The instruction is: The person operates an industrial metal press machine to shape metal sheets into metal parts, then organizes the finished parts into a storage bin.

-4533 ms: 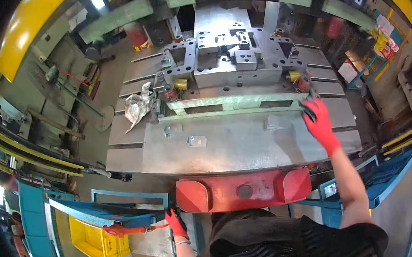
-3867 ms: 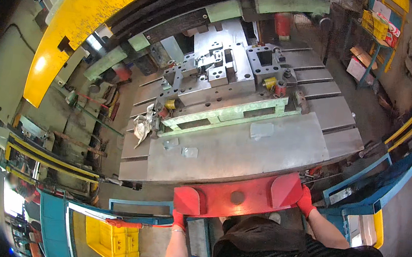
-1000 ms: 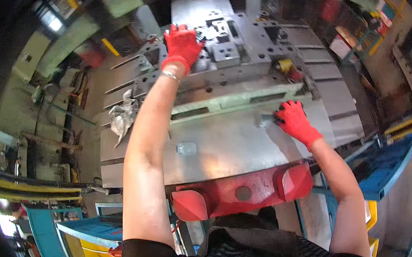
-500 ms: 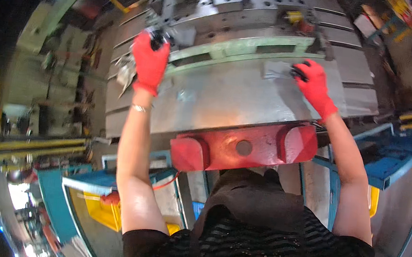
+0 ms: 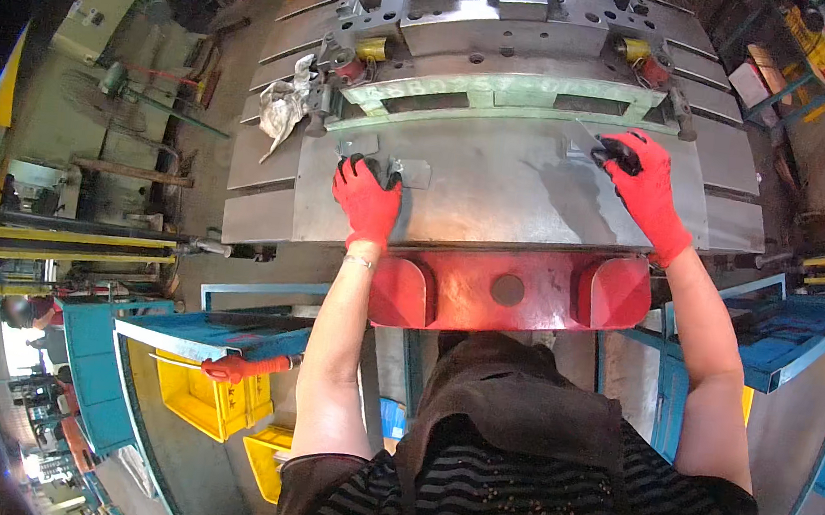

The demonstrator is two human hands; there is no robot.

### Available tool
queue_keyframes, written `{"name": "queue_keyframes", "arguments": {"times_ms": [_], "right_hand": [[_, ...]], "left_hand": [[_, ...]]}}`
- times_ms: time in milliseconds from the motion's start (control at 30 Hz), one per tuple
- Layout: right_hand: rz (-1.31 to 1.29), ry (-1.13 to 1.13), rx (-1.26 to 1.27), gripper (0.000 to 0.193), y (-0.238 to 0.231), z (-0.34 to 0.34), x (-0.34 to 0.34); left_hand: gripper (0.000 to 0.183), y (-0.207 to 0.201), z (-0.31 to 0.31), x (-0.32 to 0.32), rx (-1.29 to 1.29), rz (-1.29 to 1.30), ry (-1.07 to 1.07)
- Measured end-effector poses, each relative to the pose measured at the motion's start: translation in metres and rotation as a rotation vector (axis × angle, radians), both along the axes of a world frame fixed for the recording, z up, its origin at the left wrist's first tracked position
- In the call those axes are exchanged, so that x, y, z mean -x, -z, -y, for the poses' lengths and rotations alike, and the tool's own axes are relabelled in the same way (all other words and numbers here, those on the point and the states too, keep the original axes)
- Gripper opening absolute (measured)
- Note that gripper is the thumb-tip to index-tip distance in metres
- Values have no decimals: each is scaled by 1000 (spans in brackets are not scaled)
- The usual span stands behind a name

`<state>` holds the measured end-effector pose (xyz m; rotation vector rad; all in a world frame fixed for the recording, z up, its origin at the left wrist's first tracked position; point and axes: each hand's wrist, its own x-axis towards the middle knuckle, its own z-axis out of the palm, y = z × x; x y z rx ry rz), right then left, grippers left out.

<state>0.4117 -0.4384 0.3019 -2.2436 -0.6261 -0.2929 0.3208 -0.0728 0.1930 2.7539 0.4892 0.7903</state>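
Observation:
My left hand (image 5: 366, 200), in a red glove with black fingertips, is low over a grey steel plate on the bench. Its fingers and thumb are apart beside two small flat metal pieces: one metal piece (image 5: 359, 145) lies just beyond the fingertips, the other metal piece (image 5: 415, 172) next to the thumb. Whether the fingers touch either one is hard to see. My right hand (image 5: 639, 186), gloved alike, is closed with its thumb and fingertips on a thin metal piece (image 5: 588, 141), tilted above the plate and casting a shadow. The smooth steel plate (image 5: 485, 190) spreads beneath both hands.
Behind the plate stands a large metal die (image 5: 506, 41) with a pale green bar (image 5: 510, 97) along its front. A crumpled rag (image 5: 285, 108) lies at its left. A red block (image 5: 507, 293) with a hole is nearest me, between blue-framed carts (image 5: 776, 341). Yellow bins (image 5: 206, 402) stand lower left.
My left hand has come down toward me and right, from beside the die to the small metal pieces. My right hand has shifted slightly, its metal piece now tilted. The view has shifted too.

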Motion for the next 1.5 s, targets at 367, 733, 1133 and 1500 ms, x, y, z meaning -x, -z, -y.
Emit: {"name": "queue_keyframes", "arguments": {"times_ms": [367, 733, 1133, 1500], "right_hand": [[813, -116, 426, 26, -87, -105, -115], [905, -49, 940, 10, -102, -186, -223], [833, -125, 826, 12, -89, -188, -268], [885, -232, 961, 9, -110, -181, -253]], "left_hand": [[47, 41, -12, -3, -86, 2, -61], [49, 13, -18, 64, 212, 113, 57], [34, 14, -15, 140, 318, 127, -167], [44, 12, -20, 141, 349, 122, -105]]}}
